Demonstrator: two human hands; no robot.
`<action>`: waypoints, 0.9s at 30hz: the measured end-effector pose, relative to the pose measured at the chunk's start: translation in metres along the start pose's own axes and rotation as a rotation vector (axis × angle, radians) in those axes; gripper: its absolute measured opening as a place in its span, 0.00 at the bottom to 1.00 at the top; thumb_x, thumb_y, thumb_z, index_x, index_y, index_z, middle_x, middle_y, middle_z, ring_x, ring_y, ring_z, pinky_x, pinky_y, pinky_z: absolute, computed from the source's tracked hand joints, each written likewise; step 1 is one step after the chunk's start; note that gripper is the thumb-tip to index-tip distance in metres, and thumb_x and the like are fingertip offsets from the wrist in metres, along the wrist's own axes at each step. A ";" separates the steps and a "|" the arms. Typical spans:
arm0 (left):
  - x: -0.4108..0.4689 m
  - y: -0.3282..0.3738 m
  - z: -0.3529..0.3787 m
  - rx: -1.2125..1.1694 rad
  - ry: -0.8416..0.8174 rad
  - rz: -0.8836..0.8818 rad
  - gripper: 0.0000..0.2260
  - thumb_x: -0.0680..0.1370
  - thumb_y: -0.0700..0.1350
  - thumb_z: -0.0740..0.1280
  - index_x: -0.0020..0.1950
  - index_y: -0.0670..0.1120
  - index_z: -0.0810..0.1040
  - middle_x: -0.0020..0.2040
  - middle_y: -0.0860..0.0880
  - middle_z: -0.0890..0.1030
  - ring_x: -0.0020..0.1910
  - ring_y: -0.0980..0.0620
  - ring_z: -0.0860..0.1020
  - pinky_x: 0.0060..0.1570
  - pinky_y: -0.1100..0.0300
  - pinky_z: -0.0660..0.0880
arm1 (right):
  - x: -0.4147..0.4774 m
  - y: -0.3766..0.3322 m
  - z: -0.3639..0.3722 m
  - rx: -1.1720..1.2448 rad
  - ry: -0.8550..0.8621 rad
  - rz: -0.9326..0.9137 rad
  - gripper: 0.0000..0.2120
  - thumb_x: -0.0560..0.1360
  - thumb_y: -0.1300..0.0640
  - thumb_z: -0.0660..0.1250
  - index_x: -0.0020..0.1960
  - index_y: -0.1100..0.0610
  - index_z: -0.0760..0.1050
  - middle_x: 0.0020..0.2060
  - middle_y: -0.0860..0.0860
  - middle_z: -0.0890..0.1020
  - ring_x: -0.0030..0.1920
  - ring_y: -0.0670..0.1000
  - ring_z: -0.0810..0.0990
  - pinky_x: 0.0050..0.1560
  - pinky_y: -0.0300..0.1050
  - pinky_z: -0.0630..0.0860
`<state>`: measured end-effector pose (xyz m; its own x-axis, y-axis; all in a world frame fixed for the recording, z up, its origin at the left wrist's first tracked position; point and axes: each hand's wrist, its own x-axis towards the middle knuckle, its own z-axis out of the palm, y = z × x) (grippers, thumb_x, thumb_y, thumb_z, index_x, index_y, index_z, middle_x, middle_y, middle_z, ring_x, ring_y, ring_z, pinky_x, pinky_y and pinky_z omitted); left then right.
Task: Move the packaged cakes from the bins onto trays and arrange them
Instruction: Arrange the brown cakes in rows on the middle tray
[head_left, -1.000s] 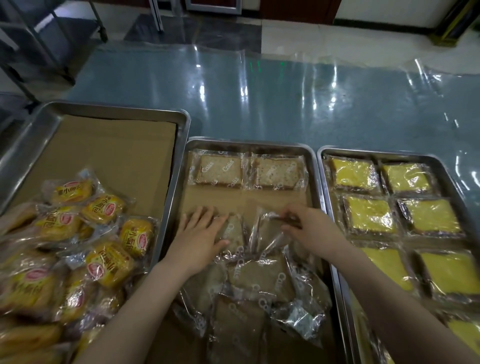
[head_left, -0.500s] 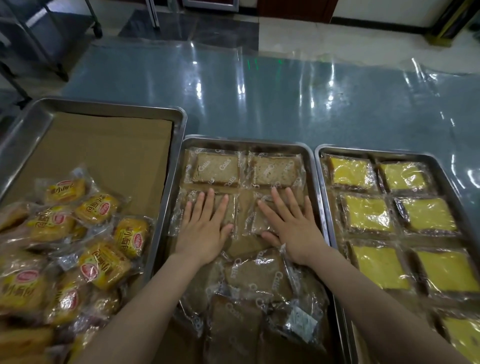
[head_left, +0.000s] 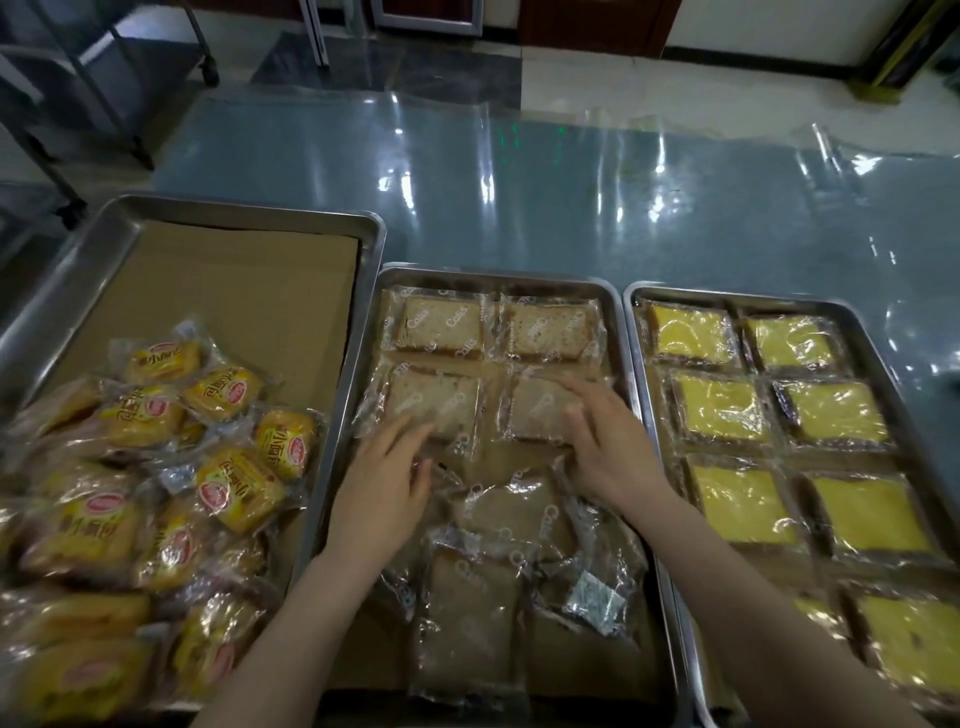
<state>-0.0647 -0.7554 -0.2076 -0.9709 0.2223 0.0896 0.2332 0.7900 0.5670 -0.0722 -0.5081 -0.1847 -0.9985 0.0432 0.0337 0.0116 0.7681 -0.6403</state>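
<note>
Head view looked down on three shiny steel trays side by side on a glossy blue table (head_left: 519, 208) under a wrinkled clear film. On the middle tray (head_left: 498, 273), lined with brown paper, four flat brown cakes (head_left: 441, 327) in crinkly clear wrappers lay in two neat rows at the far end, while more of the same lay in a loose heap (head_left: 498, 561) at the near end. Half a second before, both palms had pressed flat on the second row; now the left hand (head_left: 384, 493) and right hand (head_left: 602, 457) had slid back toward the heap, blurred, fingers loosely spread and holding nothing, leaving those two cakes uncovered. The right tray (head_left: 631, 312) held square yellow cakes (head_left: 719, 408) in tidy pairs. The left tray (head_left: 234, 208), larger and paper-lined, carried a jumble of puffy yellow-printed buns (head_left: 239, 483) crowding its near half. A metal rack (head_left: 78, 78) stood beyond the table at far left.
</note>
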 end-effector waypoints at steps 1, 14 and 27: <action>-0.014 0.000 -0.002 -0.032 0.012 -0.029 0.19 0.77 0.41 0.64 0.68 0.52 0.71 0.68 0.52 0.70 0.69 0.51 0.66 0.67 0.58 0.62 | -0.010 -0.004 -0.002 0.199 0.004 0.102 0.16 0.81 0.48 0.53 0.64 0.49 0.72 0.58 0.49 0.78 0.60 0.52 0.76 0.60 0.49 0.72; -0.099 0.004 0.026 0.277 -0.319 -0.074 0.34 0.75 0.67 0.44 0.72 0.57 0.29 0.73 0.52 0.28 0.70 0.55 0.26 0.69 0.54 0.29 | -0.109 0.001 0.025 0.074 -0.117 0.310 0.17 0.74 0.43 0.67 0.56 0.52 0.69 0.41 0.43 0.79 0.39 0.43 0.78 0.39 0.46 0.78; -0.097 0.003 0.021 0.101 -0.246 -0.053 0.24 0.80 0.57 0.44 0.75 0.58 0.45 0.77 0.56 0.41 0.72 0.62 0.34 0.69 0.63 0.30 | -0.087 0.011 -0.002 0.418 0.190 0.462 0.24 0.73 0.51 0.71 0.67 0.50 0.67 0.58 0.46 0.76 0.58 0.50 0.77 0.55 0.48 0.74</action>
<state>0.0314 -0.7632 -0.2316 -0.9421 0.3018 -0.1464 0.1991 0.8544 0.4800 0.0147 -0.5019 -0.1928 -0.8685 0.4508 -0.2061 0.3773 0.3315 -0.8647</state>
